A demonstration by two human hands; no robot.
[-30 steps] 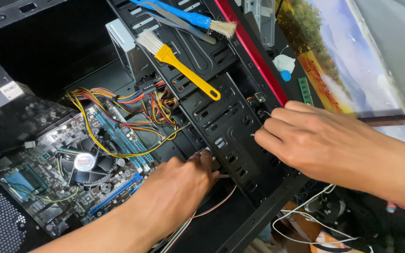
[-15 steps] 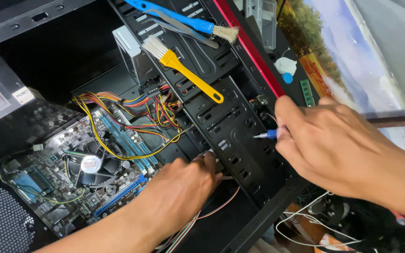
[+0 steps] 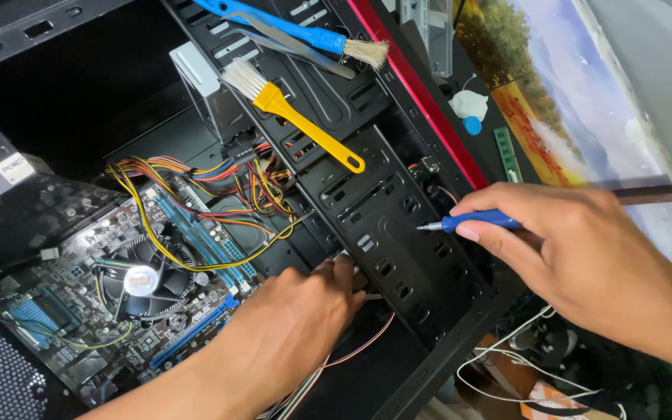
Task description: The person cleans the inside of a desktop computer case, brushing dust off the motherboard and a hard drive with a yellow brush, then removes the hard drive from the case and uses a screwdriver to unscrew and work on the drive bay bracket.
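While the right hand pinches a blue-handled screwdriver between thumb and fingers, its metal tip points left at the black perforated drive cage of the open computer case. The left hand reaches down beside that cage, fingers curled among thin wires; whether its grip closes on anything cannot be told. Left of it lies the motherboard with its round cooler fan and a bundle of yellow, red and black cables. A yellow-handled brush and a blue-handled brush rest on the cage's upper plates.
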